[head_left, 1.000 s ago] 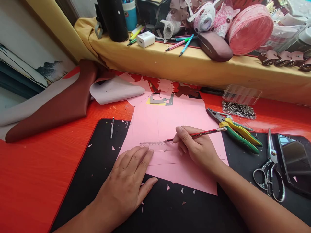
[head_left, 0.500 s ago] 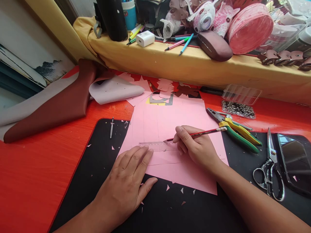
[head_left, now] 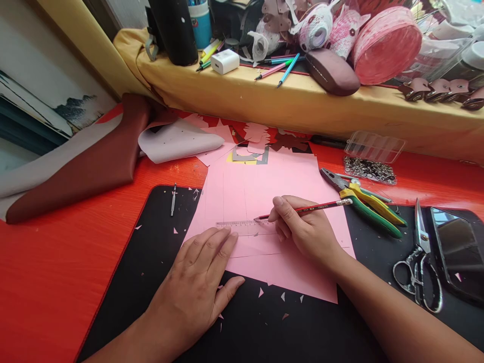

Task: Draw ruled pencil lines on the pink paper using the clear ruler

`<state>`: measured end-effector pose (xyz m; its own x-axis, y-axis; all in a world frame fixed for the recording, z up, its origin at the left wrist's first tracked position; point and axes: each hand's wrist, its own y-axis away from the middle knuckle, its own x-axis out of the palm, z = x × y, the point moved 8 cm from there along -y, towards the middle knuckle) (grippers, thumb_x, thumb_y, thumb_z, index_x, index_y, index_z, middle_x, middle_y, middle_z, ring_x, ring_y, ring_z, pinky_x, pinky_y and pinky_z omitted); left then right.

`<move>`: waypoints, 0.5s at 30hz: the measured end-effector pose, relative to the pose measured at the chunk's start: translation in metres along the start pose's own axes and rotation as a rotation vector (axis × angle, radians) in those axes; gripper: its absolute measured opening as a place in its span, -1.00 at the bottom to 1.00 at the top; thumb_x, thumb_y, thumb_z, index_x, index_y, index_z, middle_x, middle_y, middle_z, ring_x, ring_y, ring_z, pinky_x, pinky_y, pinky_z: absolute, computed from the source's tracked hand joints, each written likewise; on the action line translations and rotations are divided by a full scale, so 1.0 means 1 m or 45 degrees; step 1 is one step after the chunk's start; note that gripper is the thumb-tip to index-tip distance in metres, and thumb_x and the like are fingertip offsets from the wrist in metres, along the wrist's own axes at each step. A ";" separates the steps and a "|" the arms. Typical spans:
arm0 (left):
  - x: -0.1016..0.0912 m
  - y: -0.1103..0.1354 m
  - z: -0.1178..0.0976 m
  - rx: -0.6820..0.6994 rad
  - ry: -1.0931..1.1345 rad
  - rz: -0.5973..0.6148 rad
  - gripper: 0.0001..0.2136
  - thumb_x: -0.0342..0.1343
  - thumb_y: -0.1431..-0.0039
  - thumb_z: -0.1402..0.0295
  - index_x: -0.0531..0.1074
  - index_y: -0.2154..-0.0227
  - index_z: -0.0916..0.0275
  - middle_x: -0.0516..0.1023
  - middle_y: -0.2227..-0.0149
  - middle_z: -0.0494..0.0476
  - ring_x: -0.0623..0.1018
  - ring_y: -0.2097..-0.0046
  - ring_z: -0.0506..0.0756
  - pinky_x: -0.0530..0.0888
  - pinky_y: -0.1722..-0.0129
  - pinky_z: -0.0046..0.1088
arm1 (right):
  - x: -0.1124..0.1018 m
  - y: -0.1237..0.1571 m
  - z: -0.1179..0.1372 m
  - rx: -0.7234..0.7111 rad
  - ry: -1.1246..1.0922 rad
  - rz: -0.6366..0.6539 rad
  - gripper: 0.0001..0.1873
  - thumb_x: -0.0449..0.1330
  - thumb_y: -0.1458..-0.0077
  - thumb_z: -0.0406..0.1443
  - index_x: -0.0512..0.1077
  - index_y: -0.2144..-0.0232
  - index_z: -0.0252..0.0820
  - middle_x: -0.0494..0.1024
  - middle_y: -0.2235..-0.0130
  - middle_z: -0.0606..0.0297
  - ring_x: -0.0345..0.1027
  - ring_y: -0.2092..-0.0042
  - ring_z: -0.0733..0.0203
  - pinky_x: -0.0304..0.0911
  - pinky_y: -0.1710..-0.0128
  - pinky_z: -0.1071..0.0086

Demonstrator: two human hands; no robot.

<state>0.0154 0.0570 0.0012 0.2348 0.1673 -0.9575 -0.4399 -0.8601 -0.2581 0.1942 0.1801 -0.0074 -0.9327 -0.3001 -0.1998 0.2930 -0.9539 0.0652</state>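
Looking down from the head view, we have our two hands apart from each other over a pink sheet [head_left: 280,181], which lies on a black mat [head_left: 124,267] on the red tabletop [head_left: 49,272]. Our left hand [head_left: 202,264] lies palm down, its fingertips pressing a clear ruler [head_left: 242,223] to the sheet, its thumb spread away over the mat. Our right hand [head_left: 302,227] pinches a dark red pencil [head_left: 325,205], the point at the ruler's far edge; we cannot tell whether it touches the sheet. Thin lines cross the pink surface. By the mat's far left corner we see a slim silver tool [head_left: 173,200]. Pliers [head_left: 372,209] with green and yellow handles lie across the mat's far edge, right of the sheet. Farther right are scissors [head_left: 421,257], then a phone [head_left: 457,252] by the mat's far right corner. Near the tabletop's far edge, a clear box [head_left: 370,169] holds small metal pieces, and a brown roll [head_left: 98,174] fills the far left corner.
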 end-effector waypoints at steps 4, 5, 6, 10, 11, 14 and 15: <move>0.000 0.000 0.000 -0.008 0.016 -0.007 -0.54 -0.11 -0.64 0.20 0.35 -0.38 0.37 0.55 -0.27 0.37 0.46 -0.30 0.33 0.29 -0.34 -0.05 | 0.000 0.000 0.000 -0.007 0.016 0.005 -0.36 0.18 -0.43 0.21 0.53 0.48 -0.11 0.32 0.63 0.42 0.30 0.57 0.24 0.24 0.51 0.32; -0.001 0.000 0.000 -0.008 0.020 -0.011 -0.55 -0.09 -0.64 0.20 0.36 -0.37 0.37 0.55 -0.27 0.37 0.47 -0.29 0.34 0.29 -0.34 -0.05 | 0.000 0.000 0.000 -0.006 0.020 0.004 -0.35 0.17 -0.43 0.22 0.53 0.48 -0.11 0.32 0.63 0.42 0.30 0.57 0.23 0.24 0.51 0.31; 0.000 0.000 0.000 -0.007 0.024 -0.014 -0.55 -0.08 -0.63 0.21 0.36 -0.37 0.37 0.55 -0.27 0.37 0.48 -0.29 0.34 0.30 -0.34 -0.05 | 0.000 0.000 0.001 -0.007 0.023 0.005 -0.35 0.17 -0.43 0.22 0.52 0.48 -0.11 0.32 0.63 0.42 0.30 0.57 0.23 0.23 0.51 0.31; 0.000 0.000 0.000 0.005 0.027 -0.025 -0.54 -0.05 -0.62 0.21 0.37 -0.37 0.39 0.55 -0.27 0.38 0.48 -0.29 0.35 0.31 -0.33 -0.04 | 0.001 0.000 0.001 -0.016 0.008 0.011 -0.36 0.18 -0.43 0.21 0.53 0.48 -0.12 0.32 0.64 0.42 0.29 0.57 0.25 0.20 0.52 0.32; 0.000 0.000 0.000 0.005 0.028 -0.024 -0.54 -0.06 -0.62 0.21 0.36 -0.37 0.39 0.54 -0.27 0.38 0.48 -0.29 0.35 0.30 -0.33 -0.04 | 0.000 0.000 0.000 -0.016 -0.013 0.006 -0.36 0.19 -0.43 0.20 0.53 0.48 -0.12 0.32 0.64 0.43 0.29 0.58 0.25 0.19 0.53 0.33; -0.001 0.001 0.001 0.001 0.030 -0.028 -0.54 -0.08 -0.64 0.20 0.36 -0.37 0.38 0.54 -0.27 0.37 0.47 -0.30 0.34 0.30 -0.34 -0.05 | -0.002 0.000 0.000 -0.018 -0.121 -0.045 -0.39 0.24 -0.41 0.19 0.53 0.47 -0.13 0.30 0.64 0.45 0.26 0.60 0.27 0.18 0.55 0.33; -0.001 0.001 0.001 0.001 0.031 -0.032 -0.54 -0.09 -0.64 0.19 0.36 -0.37 0.37 0.54 -0.27 0.37 0.47 -0.30 0.34 0.30 -0.35 -0.05 | -0.004 0.000 0.001 -0.023 -0.152 -0.075 -0.40 0.25 -0.40 0.18 0.53 0.47 -0.13 0.29 0.65 0.46 0.25 0.61 0.27 0.18 0.55 0.33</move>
<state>0.0141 0.0565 0.0016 0.2664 0.1770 -0.9475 -0.4343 -0.8555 -0.2819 0.1980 0.1812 -0.0058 -0.9665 -0.2422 -0.0846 0.2397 -0.9701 0.0386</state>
